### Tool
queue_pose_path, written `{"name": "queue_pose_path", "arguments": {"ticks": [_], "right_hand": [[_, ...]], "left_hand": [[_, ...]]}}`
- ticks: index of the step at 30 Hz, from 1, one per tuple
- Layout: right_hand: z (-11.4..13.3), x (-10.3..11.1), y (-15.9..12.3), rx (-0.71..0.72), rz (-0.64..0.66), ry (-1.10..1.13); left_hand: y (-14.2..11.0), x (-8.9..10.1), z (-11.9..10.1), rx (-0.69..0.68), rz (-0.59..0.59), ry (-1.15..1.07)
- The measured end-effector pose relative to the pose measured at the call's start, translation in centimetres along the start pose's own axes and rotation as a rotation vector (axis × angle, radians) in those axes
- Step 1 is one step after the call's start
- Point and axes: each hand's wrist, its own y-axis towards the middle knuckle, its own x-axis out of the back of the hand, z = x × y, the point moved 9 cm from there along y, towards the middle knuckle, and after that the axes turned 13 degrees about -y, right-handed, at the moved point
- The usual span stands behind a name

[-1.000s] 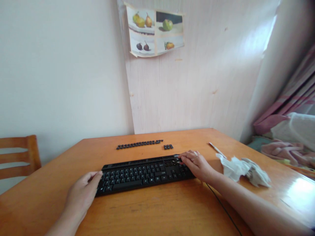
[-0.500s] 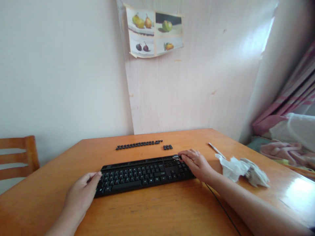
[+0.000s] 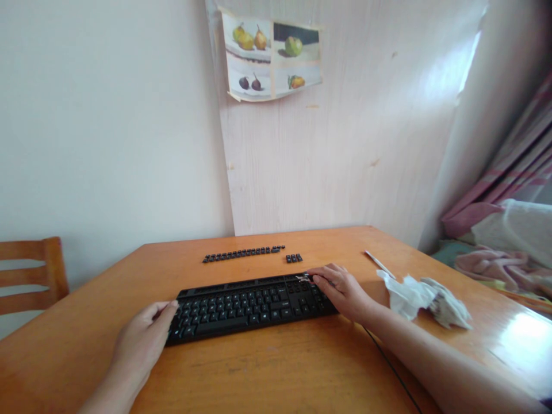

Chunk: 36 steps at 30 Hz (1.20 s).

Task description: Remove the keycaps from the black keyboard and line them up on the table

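Head view: the left hand (image 3: 142, 333) is closed on one end of the keyboard (image 3: 250, 313), apparently bracing it against the tabletop (image 3: 259, 374); the right hand (image 3: 345, 292) pinches a silvery tool (image 3: 303, 278) over the other. Keycaps (image 3: 242, 253) lie lined up, presumably for order.

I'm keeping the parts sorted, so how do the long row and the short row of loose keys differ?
The long row stretches out as a wide strip; the short row is compact. The short row lies right of the long row and closer to the keyboard. Both are black and rest on the table.
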Motion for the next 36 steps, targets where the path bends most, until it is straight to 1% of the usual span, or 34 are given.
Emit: {"name": "queue_pose_path", "arguments": {"ticks": [5,10,15,18,23,31,36], "right_hand": [[0.4,-0.3,-0.1,-0.002,0.033,0.008],[1.3,-0.2,-0.1,0.041,0.058,0.049],[0.4,1.1,0.0,-0.056,-0.03,0.137],[0.0,1.5,-0.1,-0.1,-0.031,0.204],[0.0,0.9,-0.6,-0.164,0.05,0.341],[0.6,0.1,-0.9,-0.126,0.097,0.382],[0.7,0.1,-1.0,-0.127,0.104,0.401]], "left_hand": [[0.0,0.1,-0.1,-0.022,-0.008,0.01],[-0.1,0.1,-0.5,-0.014,-0.011,0.025],[-0.1,0.1,-0.2,-0.014,-0.012,0.006],[-0.1,0.1,-0.2,-0.016,-0.014,0.002],[-0.2,0.1,-0.5,-0.012,-0.015,0.003],[0.0,0.1,0.1,-0.004,-0.003,0.039],[-0.2,0.1,-0.3,-0.018,-0.005,0.011]]}}
